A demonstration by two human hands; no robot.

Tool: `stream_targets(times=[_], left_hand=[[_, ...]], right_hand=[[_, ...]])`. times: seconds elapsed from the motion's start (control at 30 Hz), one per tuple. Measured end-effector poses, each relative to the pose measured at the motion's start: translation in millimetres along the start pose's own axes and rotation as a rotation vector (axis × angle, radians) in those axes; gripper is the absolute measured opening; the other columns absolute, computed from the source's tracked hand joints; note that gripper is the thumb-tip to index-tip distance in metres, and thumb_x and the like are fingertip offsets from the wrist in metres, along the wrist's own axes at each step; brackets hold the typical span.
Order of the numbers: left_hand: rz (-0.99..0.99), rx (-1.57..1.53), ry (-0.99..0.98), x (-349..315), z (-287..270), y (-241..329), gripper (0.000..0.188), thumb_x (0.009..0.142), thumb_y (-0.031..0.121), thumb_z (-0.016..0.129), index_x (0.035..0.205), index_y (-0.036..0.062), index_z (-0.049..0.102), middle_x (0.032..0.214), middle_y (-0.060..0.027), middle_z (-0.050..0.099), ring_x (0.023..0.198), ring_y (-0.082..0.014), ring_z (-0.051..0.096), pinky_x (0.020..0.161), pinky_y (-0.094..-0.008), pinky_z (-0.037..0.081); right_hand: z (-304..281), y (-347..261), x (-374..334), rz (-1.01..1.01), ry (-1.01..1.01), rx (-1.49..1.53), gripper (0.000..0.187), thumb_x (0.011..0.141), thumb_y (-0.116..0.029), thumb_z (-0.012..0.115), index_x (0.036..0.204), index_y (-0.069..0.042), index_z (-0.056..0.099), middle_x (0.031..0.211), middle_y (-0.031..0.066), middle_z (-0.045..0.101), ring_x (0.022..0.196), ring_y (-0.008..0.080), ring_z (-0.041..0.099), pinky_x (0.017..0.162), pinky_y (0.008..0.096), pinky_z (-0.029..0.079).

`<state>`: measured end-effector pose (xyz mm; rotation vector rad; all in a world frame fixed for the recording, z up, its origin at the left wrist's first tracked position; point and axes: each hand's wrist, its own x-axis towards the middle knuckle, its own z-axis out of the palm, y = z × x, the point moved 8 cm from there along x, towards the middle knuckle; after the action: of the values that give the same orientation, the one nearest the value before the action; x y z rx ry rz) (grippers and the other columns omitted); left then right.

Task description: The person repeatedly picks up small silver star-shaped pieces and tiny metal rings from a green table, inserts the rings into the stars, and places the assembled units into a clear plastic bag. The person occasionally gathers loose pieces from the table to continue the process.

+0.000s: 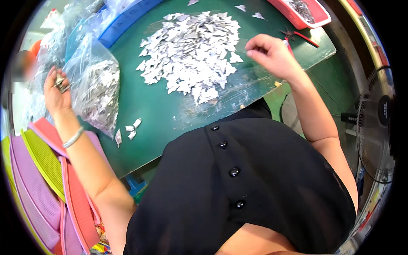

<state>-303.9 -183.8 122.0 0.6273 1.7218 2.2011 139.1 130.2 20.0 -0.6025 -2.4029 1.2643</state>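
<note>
A broad heap of small grey-white, flat, irregular pieces (191, 53) covers the middle of the green table (157, 114). At the far left, my left hand (57, 91) is raised beside a clear plastic bag (100, 91) filled with similar pieces. Its fingers curl around a few small greyish pieces (62, 83). My right hand (272, 55) is just right of the heap, with fingers curled and closed; what they hold, if anything, is hidden. Red-handled pliers (307, 38) lie beyond it, and another red handle (288, 46) shows behind the hand.
Several white pieces (131, 128) lie apart near the table's front left. A blue bin (127, 21) stands at the back left, a red bin (304, 15) of thin grey parts at the back right. Coloured baskets (46, 170) crowd the left; a fan (376, 123) stands right.
</note>
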Motion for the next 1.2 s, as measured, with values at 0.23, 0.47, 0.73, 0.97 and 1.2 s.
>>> stream_targets(times=[0.23,0.47,0.73,0.97,1.2], left_hand=[[-0.237,1.209,-0.27,-13,12,-56,0.027,0.084,0.019,0.056,0.104,0.0004,0.061,0.088,-0.0048,0.064,0.08,-0.0092,0.055,0.073,-0.023,0.042],[0.094,1.277,-0.151,-22,25,-27,0.028,0.085,0.021,0.056,0.102,-0.0013,0.061,0.09,-0.0066,0.064,0.081,-0.0114,0.057,0.075,-0.0255,0.043],[0.886,1.273,-0.251,-115,160,-5,0.016,0.077,0.012,0.064,0.091,0.0047,0.063,0.089,-0.0105,0.062,0.085,-0.0247,0.059,0.079,-0.0324,0.045],[0.587,1.1,-0.739,-197,245,-94,0.027,0.072,0.013,0.066,0.097,0.0037,0.061,0.098,-0.0133,0.058,0.094,-0.0295,0.055,0.082,-0.0363,0.043],[0.51,1.07,-0.894,-227,274,-118,0.041,0.066,0.017,0.07,0.103,0.006,0.058,0.103,-0.0133,0.05,0.097,-0.0307,0.048,0.085,-0.0385,0.039]], right_hand=[[26,-6,-5,-0.214,0.054,-0.384,0.018,0.074,-0.009,0.063,0.09,-0.003,0.058,0.088,0.0092,0.054,0.081,0.0295,0.056,0.07,0.0356,0.045],[45,-11,-7,-0.239,-0.165,-0.48,0.012,0.073,-0.01,0.063,0.081,-0.003,0.057,0.082,0.0091,0.052,0.077,0.0292,0.055,0.067,0.0369,0.044],[50,-8,-12,-0.249,-0.141,-0.56,0.014,0.076,-0.014,0.061,0.08,-0.003,0.055,0.082,0.0104,0.052,0.078,0.0292,0.055,0.067,0.0381,0.045],[53,-15,-10,-0.232,-0.146,-0.503,0.017,0.074,-0.014,0.062,0.084,-0.003,0.055,0.084,0.0107,0.052,0.082,0.0294,0.055,0.07,0.0378,0.045],[56,-15,-10,-0.182,-0.208,-0.472,0.02,0.07,-0.007,0.064,0.087,-0.003,0.054,0.085,0.0116,0.052,0.086,0.031,0.053,0.073,0.0385,0.044]])
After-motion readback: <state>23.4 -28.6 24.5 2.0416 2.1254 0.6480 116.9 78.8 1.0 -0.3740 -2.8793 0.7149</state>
